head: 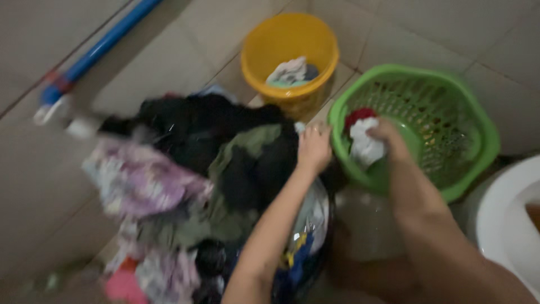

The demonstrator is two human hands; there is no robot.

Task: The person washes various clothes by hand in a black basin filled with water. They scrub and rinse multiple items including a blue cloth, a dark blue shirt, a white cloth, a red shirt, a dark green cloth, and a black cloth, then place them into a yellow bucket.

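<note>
Nearest, the heap of clothes (191,186) spills across the tiled floor (34,186): dark, olive, pink and patterned pieces tangled together, blurred at the left edge. The left hand (313,147) rests on the heap's upper right edge with fingers curled down into dark fabric; whether it is really gripping or only pressing there cannot be told. Just beyond, the right hand (388,135) is inside the green basket (478,129), fingers closed around a bunched white cloth (365,147), with a red cloth (359,116) lying just behind it against the basket's inner wall. The white piece looks light, soft and limp, so it would likely sag and trail if held by one corner; gathering it in a fist at the middle, as here, seems the surest hold. It is not fragile, though a loose end could catch on the basket's slotted side. Farther off stands a yellow bucket (289,39) with a few pale cloths in it, and a blue pole (107,39) lies slanting at the top left.
</note>
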